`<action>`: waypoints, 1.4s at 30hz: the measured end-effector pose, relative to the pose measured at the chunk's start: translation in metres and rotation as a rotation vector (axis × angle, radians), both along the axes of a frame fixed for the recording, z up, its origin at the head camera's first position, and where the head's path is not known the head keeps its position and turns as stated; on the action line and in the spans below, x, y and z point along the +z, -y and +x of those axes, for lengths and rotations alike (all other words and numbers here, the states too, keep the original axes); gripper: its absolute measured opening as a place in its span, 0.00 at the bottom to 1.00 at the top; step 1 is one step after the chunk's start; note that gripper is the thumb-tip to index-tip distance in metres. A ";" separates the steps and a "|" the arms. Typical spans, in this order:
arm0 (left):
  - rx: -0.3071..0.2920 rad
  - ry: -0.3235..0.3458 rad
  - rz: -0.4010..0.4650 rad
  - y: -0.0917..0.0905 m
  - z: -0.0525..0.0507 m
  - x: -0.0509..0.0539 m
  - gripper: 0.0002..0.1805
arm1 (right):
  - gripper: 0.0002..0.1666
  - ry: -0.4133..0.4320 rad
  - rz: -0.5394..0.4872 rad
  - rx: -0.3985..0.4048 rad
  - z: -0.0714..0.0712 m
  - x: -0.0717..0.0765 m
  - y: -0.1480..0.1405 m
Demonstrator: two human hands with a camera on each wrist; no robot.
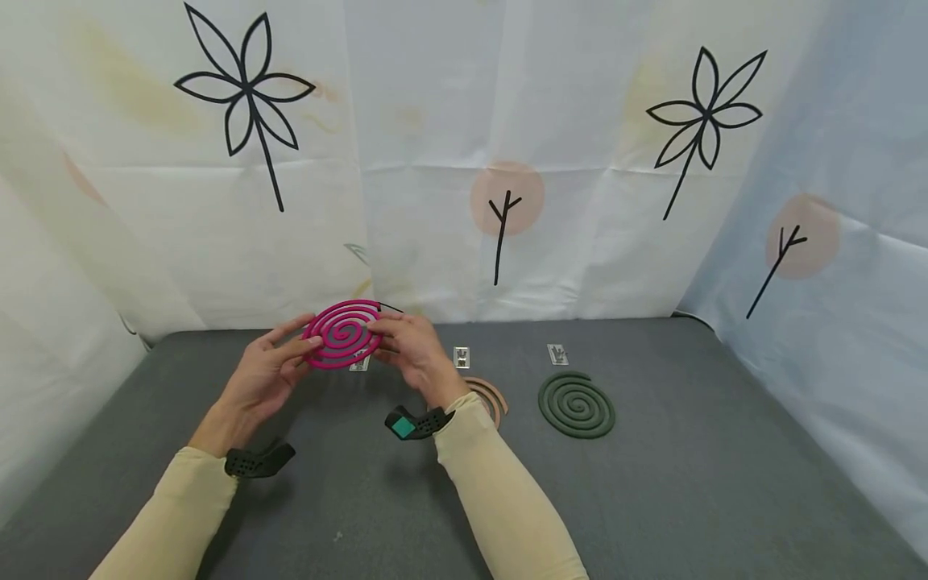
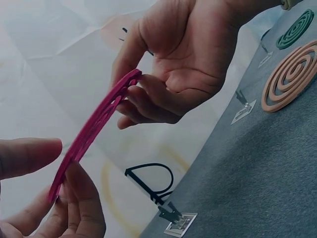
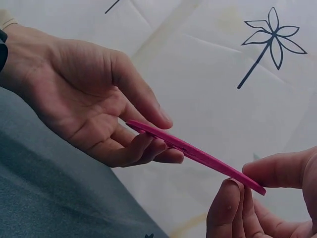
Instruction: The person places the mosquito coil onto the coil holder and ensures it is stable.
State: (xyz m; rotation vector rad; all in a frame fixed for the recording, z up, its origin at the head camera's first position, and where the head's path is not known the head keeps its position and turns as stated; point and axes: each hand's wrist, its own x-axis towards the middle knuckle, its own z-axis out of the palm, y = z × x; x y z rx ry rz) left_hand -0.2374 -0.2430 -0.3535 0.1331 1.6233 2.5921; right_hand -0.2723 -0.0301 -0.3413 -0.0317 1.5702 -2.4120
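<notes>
Left of centre in the head view, I'm watching two hands holding a pink coil [image 1: 345,333] up above the grey table [image 1: 689,499]. The left hand [image 1: 264,374] is pinching its left edge between thumb and fingers; the right hand [image 1: 419,354] is pinching the opposite edge likewise. Just right of centre, a tan coil [image 1: 496,393] is lying partly hidden by the right arm. Farther right, a green coil [image 1: 577,405] is lying flat. Small metal stands [image 1: 461,358] are sitting behind, before a printed white cloth [image 1: 420,209].
</notes>
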 end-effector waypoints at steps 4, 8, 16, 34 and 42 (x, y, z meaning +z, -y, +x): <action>0.014 0.004 0.001 -0.003 0.000 0.000 0.23 | 0.16 0.001 0.012 -0.012 -0.001 -0.001 -0.001; 0.015 -0.001 -0.007 -0.005 0.000 0.002 0.29 | 0.16 0.002 0.022 -0.016 -0.003 -0.001 -0.003; 0.042 0.025 -0.050 -0.009 -0.002 0.006 0.38 | 0.15 0.017 0.037 -0.022 -0.005 0.001 -0.006; 0.166 0.107 -0.038 -0.018 -0.016 0.009 0.34 | 0.20 -0.010 0.031 -0.002 -0.006 -0.002 -0.004; 0.181 0.104 -0.060 -0.014 -0.016 0.004 0.36 | 0.22 -0.026 0.032 -0.046 -0.007 -0.017 0.005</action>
